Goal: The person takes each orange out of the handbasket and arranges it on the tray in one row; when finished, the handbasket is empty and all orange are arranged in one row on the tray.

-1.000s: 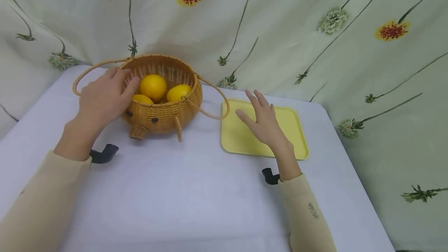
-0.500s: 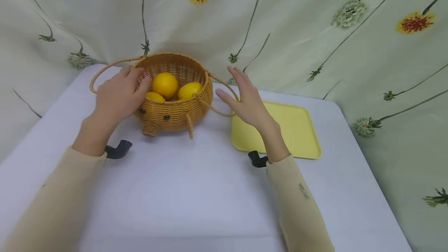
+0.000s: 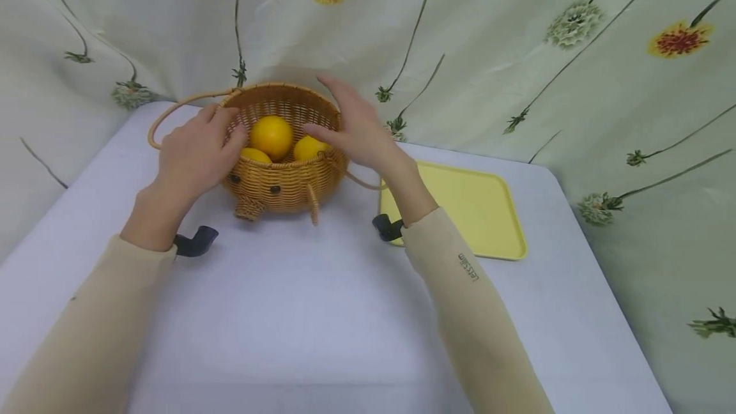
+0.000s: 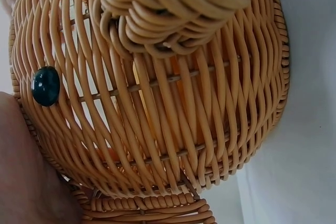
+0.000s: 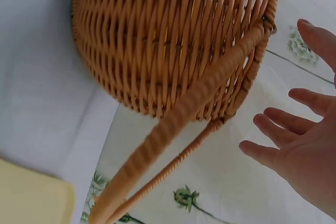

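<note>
I monitor the left hand [image 3: 198,152], fingers clamped on the basket [image 3: 296,193], far left on the bench [image 3: 287,312]; right hand [image 3: 359,126], fingers apart near the rightmost yellow fruit [image 3: 309,149]. Caution: snagging the handle [image 5: 168,129] could tip the basket.

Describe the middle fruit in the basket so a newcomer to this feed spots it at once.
At the back left of the white table stands the round wicker basket. Inside, the middle fruit sits between and just behind the left fruit and right fruit. It shows as a nearly full ball, more orange than those two yellow ones.
</note>
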`<state>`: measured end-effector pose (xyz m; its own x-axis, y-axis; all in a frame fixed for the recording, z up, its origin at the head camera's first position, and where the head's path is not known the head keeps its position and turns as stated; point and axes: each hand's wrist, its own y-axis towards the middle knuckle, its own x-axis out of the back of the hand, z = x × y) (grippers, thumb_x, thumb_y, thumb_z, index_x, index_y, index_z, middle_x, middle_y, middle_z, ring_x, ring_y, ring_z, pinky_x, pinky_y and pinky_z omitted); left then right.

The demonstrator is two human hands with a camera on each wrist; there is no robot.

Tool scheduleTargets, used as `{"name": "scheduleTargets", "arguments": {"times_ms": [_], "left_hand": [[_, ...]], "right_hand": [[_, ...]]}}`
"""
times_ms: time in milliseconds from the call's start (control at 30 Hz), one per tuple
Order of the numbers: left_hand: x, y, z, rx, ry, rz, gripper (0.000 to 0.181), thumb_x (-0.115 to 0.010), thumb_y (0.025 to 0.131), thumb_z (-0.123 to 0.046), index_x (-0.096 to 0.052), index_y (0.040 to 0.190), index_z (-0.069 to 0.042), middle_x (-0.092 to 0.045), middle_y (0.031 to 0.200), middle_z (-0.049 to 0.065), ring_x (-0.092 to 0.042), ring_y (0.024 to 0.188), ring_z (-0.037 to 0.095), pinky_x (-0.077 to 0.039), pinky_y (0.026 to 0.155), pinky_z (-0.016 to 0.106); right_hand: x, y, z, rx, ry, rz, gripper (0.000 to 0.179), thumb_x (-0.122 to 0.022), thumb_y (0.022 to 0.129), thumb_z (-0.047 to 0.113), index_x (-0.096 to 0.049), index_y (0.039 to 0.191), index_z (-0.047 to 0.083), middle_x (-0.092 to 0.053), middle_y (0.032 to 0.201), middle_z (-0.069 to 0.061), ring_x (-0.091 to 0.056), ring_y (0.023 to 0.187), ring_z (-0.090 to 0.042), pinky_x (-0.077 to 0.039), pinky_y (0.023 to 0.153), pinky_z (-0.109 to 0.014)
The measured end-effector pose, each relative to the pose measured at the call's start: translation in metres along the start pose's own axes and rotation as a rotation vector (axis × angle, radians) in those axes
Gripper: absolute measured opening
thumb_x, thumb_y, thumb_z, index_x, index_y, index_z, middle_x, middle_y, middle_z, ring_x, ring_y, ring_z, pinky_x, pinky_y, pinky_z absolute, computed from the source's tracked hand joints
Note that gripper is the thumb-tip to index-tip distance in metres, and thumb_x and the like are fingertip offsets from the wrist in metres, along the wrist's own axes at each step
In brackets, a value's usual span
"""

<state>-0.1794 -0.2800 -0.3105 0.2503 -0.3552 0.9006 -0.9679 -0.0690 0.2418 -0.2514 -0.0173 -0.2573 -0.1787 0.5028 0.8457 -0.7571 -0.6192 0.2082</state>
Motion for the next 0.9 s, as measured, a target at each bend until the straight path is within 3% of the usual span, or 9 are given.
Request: {"name": "scheduleTargets", "arguments": {"times_ms": [300,433,600,767,900], "left_hand": [[0.001,0.000,0.001,0.005,0.012,-0.008,0.064,-0.024,0.110,-0.041,-0.048,0.152,0.001,-0.049,0.151,0.030,-0.057,0.107,0.062,-0.048,0.082,0.077],[-0.003,-0.004,0.001,0.018,0.011,0.005,0.065,-0.023,0.110,-0.042,-0.046,0.154,0.001,-0.047,0.153,0.030,-0.057,0.108,0.063,-0.048,0.084,0.077],[-0.005,-0.007,0.003,0.030,0.008,-0.004,0.065,-0.025,0.110,-0.041,-0.045,0.155,0.001,-0.046,0.155,0.030,-0.057,0.113,0.063,-0.048,0.086,0.077],[-0.004,-0.005,0.001,0.020,-0.005,-0.037,0.062,-0.027,0.109,-0.039,-0.047,0.154,-0.001,-0.049,0.154,0.028,-0.059,0.109,0.061,-0.049,0.081,0.075],[-0.003,-0.003,0.000,0.016,-0.002,-0.042,0.061,-0.029,0.108,-0.036,-0.047,0.154,-0.001,-0.051,0.152,0.027,-0.060,0.104,0.060,-0.049,0.077,0.074]], "right_hand": [[-0.016,0.034,0.024,0.053,-0.051,0.190,0.089,-0.079,0.093,0.045,-0.033,0.166,0.019,-0.037,0.170,0.004,-0.033,0.156,-0.011,-0.024,0.126,-0.022],[-0.029,0.041,0.027,0.080,-0.025,0.308,0.088,-0.081,0.091,0.045,-0.037,0.164,0.018,-0.044,0.165,0.002,-0.043,0.151,-0.015,-0.034,0.121,-0.022],[-0.044,0.049,0.029,0.124,-0.015,0.430,0.073,-0.077,0.097,0.031,-0.043,0.160,0.013,-0.051,0.160,-0.004,-0.055,0.142,-0.021,-0.045,0.112,-0.022],[-0.049,0.060,0.035,0.135,-0.053,0.527,0.058,-0.072,0.101,0.022,-0.051,0.154,0.013,-0.058,0.153,-0.004,-0.057,0.138,-0.017,-0.046,0.110,-0.021],[-0.050,0.066,0.041,0.120,-0.048,0.612,0.057,-0.069,0.100,0.016,-0.052,0.155,0.014,-0.057,0.153,-0.002,-0.056,0.137,-0.014,-0.043,0.112,-0.021]]}}
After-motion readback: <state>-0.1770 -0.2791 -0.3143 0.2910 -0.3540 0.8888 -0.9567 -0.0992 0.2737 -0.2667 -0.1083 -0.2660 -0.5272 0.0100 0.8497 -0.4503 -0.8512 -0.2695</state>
